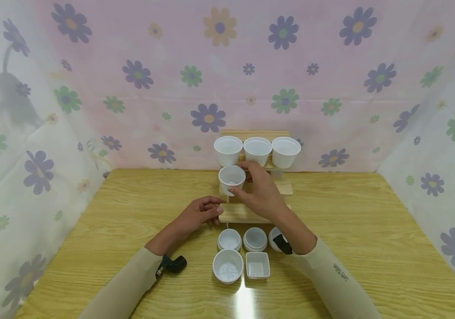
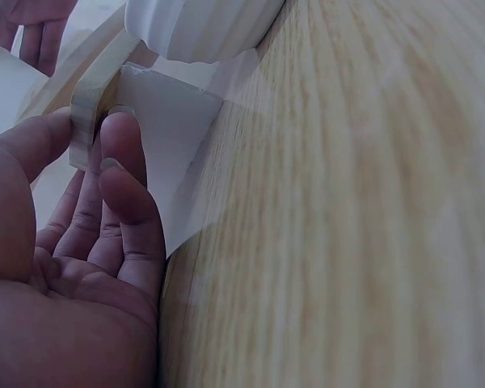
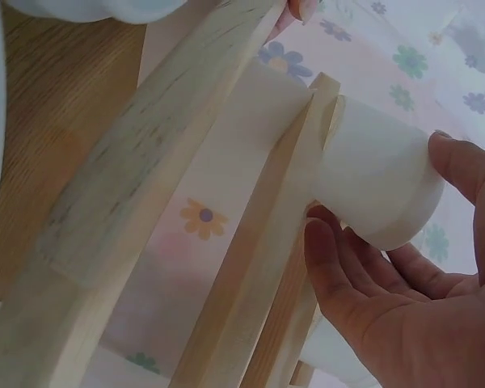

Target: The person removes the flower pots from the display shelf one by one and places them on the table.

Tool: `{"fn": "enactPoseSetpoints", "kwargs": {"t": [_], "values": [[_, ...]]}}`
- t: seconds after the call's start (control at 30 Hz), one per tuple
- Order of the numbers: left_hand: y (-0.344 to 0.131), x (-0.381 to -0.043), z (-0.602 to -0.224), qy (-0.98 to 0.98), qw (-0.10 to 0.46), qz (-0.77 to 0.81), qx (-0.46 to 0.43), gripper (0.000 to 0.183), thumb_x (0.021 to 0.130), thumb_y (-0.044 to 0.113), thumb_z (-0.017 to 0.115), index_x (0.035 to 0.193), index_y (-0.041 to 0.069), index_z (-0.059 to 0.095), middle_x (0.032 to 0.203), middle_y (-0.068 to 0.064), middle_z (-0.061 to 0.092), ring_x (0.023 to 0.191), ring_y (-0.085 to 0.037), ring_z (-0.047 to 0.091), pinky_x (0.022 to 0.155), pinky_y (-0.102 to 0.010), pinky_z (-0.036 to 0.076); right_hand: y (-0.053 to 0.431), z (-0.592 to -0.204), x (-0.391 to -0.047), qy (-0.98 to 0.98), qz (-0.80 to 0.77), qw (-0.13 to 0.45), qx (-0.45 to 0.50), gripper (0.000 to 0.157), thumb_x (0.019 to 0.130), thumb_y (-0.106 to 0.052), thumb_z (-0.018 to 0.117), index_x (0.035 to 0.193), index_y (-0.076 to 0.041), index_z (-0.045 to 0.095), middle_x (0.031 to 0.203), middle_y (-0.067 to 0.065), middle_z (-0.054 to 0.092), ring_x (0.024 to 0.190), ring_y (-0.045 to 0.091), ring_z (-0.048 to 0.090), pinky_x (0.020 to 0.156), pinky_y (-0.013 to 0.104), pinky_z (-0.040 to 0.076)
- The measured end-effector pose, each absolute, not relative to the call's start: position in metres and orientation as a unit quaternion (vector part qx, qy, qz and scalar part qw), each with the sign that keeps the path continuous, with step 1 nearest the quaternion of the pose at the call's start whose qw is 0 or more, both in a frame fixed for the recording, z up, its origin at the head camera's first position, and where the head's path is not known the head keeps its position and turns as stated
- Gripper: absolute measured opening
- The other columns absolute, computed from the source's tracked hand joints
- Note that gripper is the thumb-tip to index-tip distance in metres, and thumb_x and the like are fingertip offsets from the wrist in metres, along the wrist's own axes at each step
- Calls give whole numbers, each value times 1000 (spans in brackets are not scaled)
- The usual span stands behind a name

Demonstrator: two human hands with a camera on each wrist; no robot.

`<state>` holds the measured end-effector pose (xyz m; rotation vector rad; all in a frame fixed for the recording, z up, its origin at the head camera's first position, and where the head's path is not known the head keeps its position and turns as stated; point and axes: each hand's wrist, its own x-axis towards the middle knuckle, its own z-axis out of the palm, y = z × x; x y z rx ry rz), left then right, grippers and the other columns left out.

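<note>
My right hand (image 1: 260,190) grips a white cup (image 1: 232,178) by its sides, thumb in front and fingers behind. In the right wrist view the base of the cup (image 3: 380,174) is right at a wooden shelf slat (image 3: 263,242). My left hand (image 1: 195,216) pinches the left end of the lowest wooden slat (image 1: 243,213) of the tiered stand. The left wrist view has thumb and fingers on either side of the slat's end (image 2: 89,105), beside a white side panel (image 2: 166,113). Three white cups (image 1: 257,149) stand in a row on the top tier.
In front of the stand, white round containers (image 1: 229,239) stand in a row, the rightmost partly hidden by my right wrist. Nearer me are a round white bowl (image 1: 228,266) and a square white dish (image 1: 257,265). A flowered cloth (image 1: 163,106) hangs behind the wooden table (image 1: 143,190).
</note>
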<state>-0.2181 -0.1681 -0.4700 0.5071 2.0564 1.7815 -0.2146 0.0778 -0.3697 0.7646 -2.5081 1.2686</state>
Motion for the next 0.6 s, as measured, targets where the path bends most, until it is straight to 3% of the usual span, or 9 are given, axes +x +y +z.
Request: {"fn": "enactPoseSetpoints", "kwargs": {"t": [0.6], "values": [[-168, -220, -473, 729, 187, 634, 180, 37, 110, 21, 63, 143, 4, 60, 92, -6, 71, 83, -19, 68, 72, -31, 57, 84, -367, -203, -832, 453, 129, 294, 62, 90, -7, 87, 142, 0, 52, 130, 11, 60, 116, 28, 67, 99, 35, 58]]}}
